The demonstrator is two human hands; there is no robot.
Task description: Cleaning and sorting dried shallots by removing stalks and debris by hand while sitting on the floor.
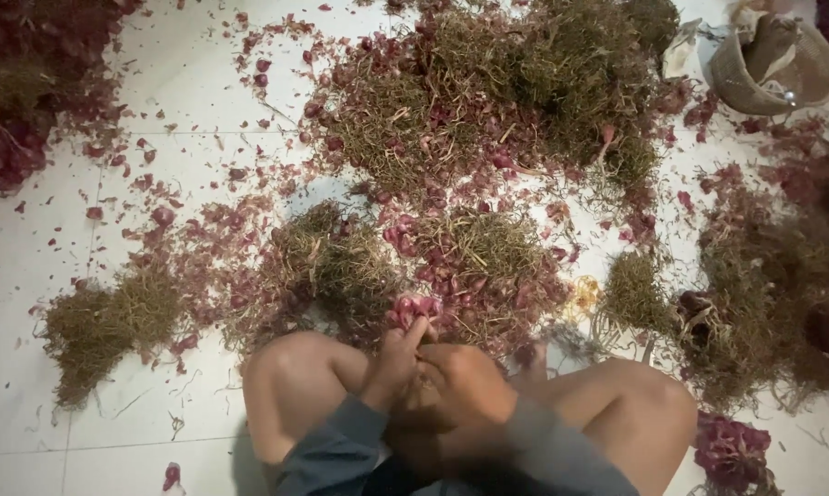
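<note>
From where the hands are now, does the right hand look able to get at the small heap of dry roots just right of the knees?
Probably yes. The right hand is busy with the shallot bunch, but the root heap lies just beyond the right knee with nothing between.

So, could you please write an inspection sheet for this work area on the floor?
Surface: white tiled floor, strewn with red skins.
Job's things: shallot bunch at the fingertips.
Clutter: heaps of dry stalks, shallot piles, loose peel.
Hands: left hand and right hand close together on the bunch.
Cables: nothing seen.
Surroundings: sack at top right; bare knees below.
</note>
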